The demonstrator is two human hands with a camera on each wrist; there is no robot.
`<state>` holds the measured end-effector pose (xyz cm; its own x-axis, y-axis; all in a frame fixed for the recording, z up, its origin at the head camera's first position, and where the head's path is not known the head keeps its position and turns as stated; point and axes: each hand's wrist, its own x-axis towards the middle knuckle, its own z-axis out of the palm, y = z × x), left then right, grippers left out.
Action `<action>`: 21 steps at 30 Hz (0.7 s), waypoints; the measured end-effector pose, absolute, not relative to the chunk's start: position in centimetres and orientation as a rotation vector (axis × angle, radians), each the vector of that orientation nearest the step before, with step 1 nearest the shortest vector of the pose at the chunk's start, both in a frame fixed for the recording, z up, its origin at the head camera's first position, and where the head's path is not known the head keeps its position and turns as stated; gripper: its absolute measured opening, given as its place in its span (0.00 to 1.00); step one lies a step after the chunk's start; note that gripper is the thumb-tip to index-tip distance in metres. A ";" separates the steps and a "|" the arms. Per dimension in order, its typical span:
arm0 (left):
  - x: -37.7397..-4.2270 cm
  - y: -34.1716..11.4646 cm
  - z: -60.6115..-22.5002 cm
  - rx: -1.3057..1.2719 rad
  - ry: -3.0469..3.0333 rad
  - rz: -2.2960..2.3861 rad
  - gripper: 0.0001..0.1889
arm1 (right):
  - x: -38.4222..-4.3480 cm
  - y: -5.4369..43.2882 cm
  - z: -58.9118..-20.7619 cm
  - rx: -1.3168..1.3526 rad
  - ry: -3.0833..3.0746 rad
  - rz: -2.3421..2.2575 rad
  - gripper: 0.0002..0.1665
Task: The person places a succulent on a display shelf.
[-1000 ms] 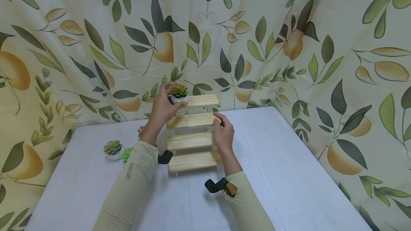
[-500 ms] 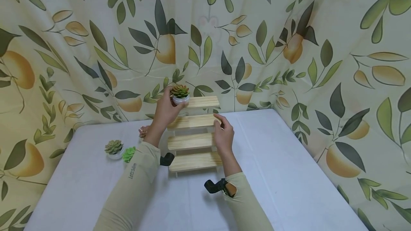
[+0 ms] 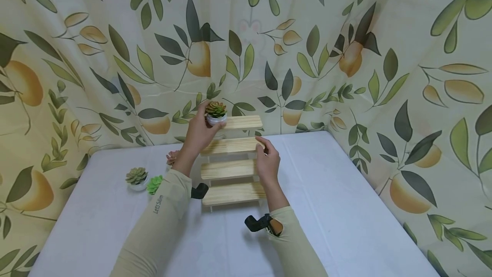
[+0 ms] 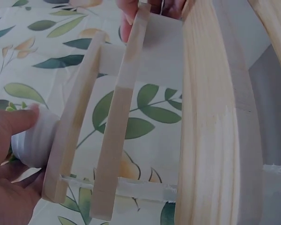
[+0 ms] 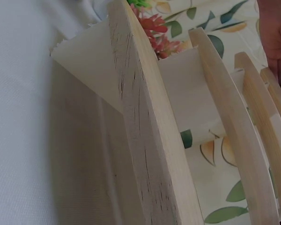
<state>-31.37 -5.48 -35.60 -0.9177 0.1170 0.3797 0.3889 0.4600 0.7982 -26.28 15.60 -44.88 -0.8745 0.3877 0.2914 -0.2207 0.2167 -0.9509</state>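
A small potted succulent (image 3: 216,110) with green and reddish leaves stands upright at the left end of the top step of a wooden tiered shelf (image 3: 228,170). My left hand (image 3: 197,134) holds its white pot, thumb at the front and fingers around the far side. The left wrist view shows the white pot (image 4: 35,140) right against the top board. At the right side of the shelf, my right hand (image 3: 269,161) grips the end of the second board from the top. Its fingers (image 4: 127,11) appear at the top of the left wrist view.
Left of the shelf on the white-clothed table (image 3: 346,208) sit a grey-green succulent (image 3: 136,176), a bright green one (image 3: 154,185) and a pink one (image 3: 171,157), the last two partly hidden by my left arm. A leaf-and-fruit patterned curtain (image 3: 250,54) hangs close behind.
My left hand and forearm have shifted slightly right with the pot, uncovering more of the pink succulent. The right hand keeps its grip on the board. The head view has tilted a little.
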 end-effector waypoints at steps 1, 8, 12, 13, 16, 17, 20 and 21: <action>-31.4 -5.5 -35.6 -0.431 -2.444 -1.437 0.45 | -26.3 15.6 -44.9 -0.152 -2.022 1.702 0.18; -31.7 -5.7 -35.8 -0.415 -2.443 -1.443 0.47 | -26.3 15.4 -45.1 -0.154 -2.029 1.703 0.18; -31.6 -5.7 -36.1 -0.390 -2.435 -1.465 0.51 | -26.3 15.5 -45.1 -0.163 -2.028 1.704 0.18; -31.6 -5.6 -36.1 -0.389 -2.432 -1.474 0.52 | -26.2 15.5 -45.1 -0.165 -2.028 1.706 0.18; -31.5 -5.5 -36.0 -0.389 -2.423 -1.500 0.55 | -26.1 15.5 -45.0 -0.163 -2.025 1.710 0.19; -31.5 -5.5 -36.0 -0.388 -2.419 -1.513 0.56 | -26.1 15.6 -45.0 -0.161 -2.025 1.710 0.19; -31.5 -5.6 -35.8 -0.391 -2.390 -1.563 0.57 | -26.2 15.6 -44.9 -0.154 -2.024 1.707 0.19; -31.4 -5.7 -35.8 -0.390 -2.381 -1.571 0.57 | -26.3 15.7 -44.8 -0.153 -2.023 1.704 0.19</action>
